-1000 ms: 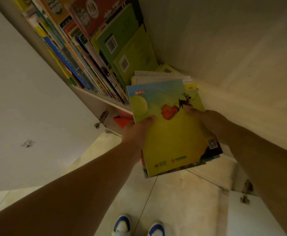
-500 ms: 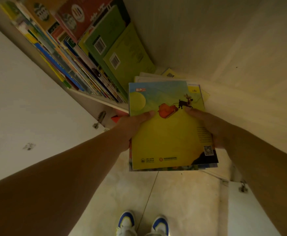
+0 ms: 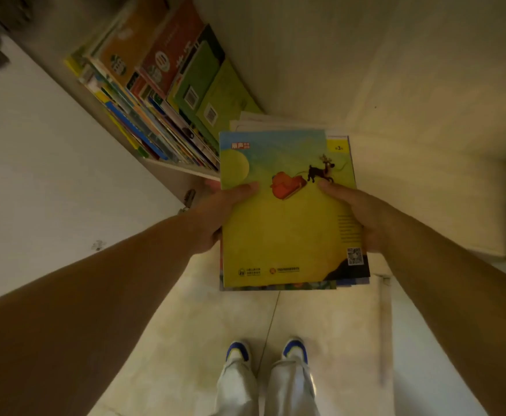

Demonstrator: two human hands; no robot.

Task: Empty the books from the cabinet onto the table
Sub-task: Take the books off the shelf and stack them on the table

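Stack of books held between both my hands, clear of the shelf.

My left hand (image 3: 215, 214) and right hand (image 3: 356, 214) clamp the stack (image 3: 287, 223) at its side edges, thumbs on top; its long axis points away from me, toward the cabinet (image 3: 290, 70). More books (image 3: 161, 94) lean upper left. The table, I think, lies out of view.

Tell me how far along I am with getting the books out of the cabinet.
Early on. Done: nothing shows as delivered, since no table is in view. In hand: a small stack of books, yellow cover on top, gripped by your left hand and right hand. Left: a full row of books leans on the cabinet shelf.
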